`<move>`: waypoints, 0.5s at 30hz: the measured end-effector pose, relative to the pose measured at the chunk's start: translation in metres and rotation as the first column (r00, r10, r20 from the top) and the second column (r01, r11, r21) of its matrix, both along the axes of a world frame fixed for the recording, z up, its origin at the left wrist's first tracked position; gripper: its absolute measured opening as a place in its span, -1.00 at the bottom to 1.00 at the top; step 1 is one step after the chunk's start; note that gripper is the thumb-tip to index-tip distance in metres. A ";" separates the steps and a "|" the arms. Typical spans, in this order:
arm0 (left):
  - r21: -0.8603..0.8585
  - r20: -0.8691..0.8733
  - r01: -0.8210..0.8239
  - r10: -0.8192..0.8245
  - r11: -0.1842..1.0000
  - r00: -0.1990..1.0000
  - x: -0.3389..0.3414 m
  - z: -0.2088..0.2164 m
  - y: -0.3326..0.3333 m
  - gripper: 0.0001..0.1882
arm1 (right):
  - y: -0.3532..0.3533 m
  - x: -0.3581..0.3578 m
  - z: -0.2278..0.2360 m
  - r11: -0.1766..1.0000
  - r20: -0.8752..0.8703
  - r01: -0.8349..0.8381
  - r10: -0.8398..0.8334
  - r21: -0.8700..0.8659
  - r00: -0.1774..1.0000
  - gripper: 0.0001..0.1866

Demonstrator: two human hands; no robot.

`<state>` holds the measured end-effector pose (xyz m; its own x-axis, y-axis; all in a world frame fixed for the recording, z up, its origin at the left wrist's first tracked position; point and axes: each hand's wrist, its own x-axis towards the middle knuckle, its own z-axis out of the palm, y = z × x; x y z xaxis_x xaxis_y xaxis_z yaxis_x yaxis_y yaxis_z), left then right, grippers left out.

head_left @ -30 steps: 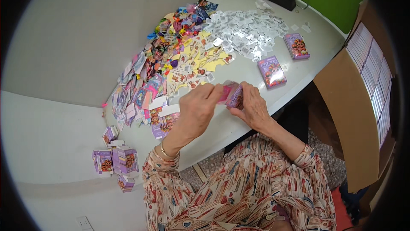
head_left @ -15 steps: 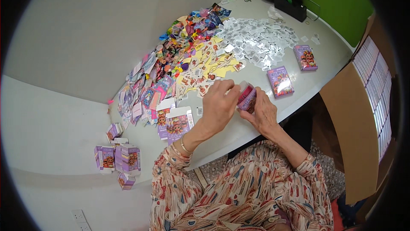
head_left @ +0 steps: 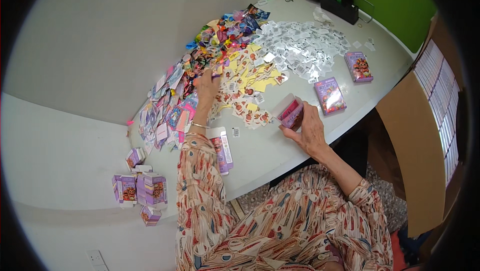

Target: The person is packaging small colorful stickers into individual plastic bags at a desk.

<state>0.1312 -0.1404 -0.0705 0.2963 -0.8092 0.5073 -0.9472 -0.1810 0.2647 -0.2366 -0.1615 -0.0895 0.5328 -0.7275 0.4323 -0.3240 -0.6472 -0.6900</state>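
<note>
My right hand is closed around a small purple carton with its top open. Something pink shows inside the carton, and a pale flap stands out at its left. My left hand reaches over the heap of small colourful trinkets, fingers apart and pointing down at it; the fingertips are partly lost among the pieces. Beside that hand spread yellow and white character stickers. Under my left forearm lies a flat, opened purple carton.
Two filled-out purple cartons lie right of my right hand. Farther back are a pile of white labels and a black tape dispenser. Printed cards and several purple cartons are at left; a large cardboard box stands at right.
My left hand has left the carton's opening and moved left and away to the trinket heap. My right hand still holds the carton, with its opening now uncovered.
</note>
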 end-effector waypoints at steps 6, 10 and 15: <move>-0.086 -0.428 0.182 -0.201 0.980 0.881 -0.096 0.076 0.009 -0.77 | -0.008 0.001 -0.002 1.000 -0.033 0.025 -0.025 -0.004 0.999 -0.14; -0.046 -0.190 0.449 -0.449 0.892 0.873 -0.183 0.114 0.034 -0.72 | -0.005 0.006 0.001 1.000 -0.036 0.023 -0.023 0.004 0.999 -0.12; 0.117 0.041 0.523 -0.530 0.844 0.847 -0.216 0.109 0.032 -0.70 | -0.002 0.006 0.005 1.000 -0.031 0.015 -0.014 0.023 0.999 -0.13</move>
<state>-0.0844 -0.1087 0.0382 -0.2212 -0.8799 0.4206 -0.9223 0.3289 0.2028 -0.2302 -0.1639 -0.0849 0.5345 -0.7449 0.3991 -0.3545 -0.6264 -0.6943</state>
